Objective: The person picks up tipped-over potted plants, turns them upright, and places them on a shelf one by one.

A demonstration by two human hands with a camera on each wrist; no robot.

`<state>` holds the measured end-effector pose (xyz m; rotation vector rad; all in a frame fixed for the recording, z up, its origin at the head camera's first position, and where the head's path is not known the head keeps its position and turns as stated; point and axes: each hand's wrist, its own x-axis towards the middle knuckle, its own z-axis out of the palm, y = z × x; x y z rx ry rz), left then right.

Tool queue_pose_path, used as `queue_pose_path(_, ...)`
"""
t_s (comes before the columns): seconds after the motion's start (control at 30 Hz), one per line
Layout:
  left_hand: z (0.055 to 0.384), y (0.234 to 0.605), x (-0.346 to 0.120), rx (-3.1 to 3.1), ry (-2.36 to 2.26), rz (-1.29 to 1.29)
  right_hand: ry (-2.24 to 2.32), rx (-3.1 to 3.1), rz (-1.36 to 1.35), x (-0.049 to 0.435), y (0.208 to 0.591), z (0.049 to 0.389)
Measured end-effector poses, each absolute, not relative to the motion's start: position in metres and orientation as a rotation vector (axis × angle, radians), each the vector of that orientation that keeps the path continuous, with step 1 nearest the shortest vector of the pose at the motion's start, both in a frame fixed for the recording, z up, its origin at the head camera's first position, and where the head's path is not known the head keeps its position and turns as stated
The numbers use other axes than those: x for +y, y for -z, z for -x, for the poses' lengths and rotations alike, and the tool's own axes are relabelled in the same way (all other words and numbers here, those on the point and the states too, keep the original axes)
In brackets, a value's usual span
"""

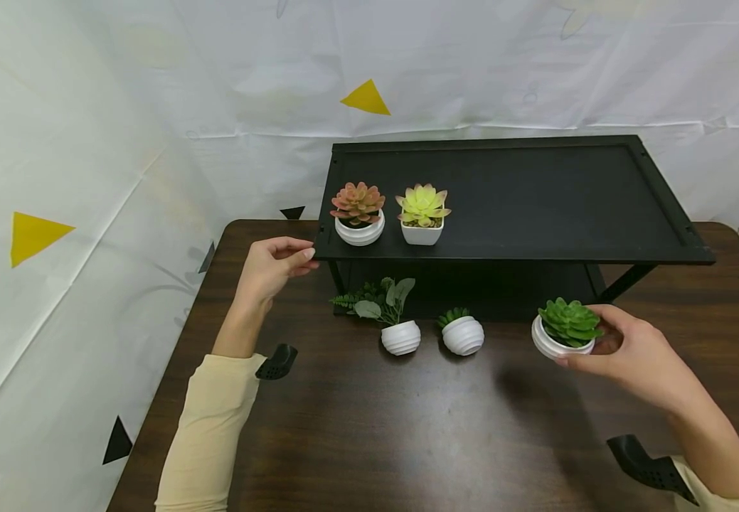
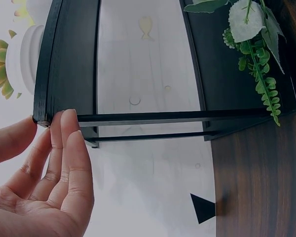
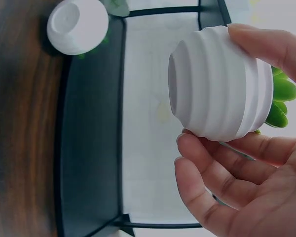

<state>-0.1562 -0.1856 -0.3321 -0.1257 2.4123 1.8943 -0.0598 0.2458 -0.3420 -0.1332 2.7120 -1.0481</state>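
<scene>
At the front left corner of the black two-tier shelf, my left hand pinches the top board's edge between thumb and fingers. My right hand grips a green potted succulent, holding it raised before the shelf's right side. In the right wrist view its ribbed white pot sits between thumb and fingers, tilted. On the top board's left stand a reddish potted succulent and a yellow-green succulent in a square white pot.
A leafy potted plant and a small green potted succulent stand by the shelf's lower front edge, both appearing tilted. Brown wooden table lies beneath. White sheeting with yellow and black triangles hangs behind and at left.
</scene>
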Motion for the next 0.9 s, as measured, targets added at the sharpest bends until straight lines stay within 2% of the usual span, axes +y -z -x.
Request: queue_pose_path(0.9,0.157,0.333,-0.185,2.408,-1.895,0.132,0.965,2.83,0.154,0.238,0.308,0.077)
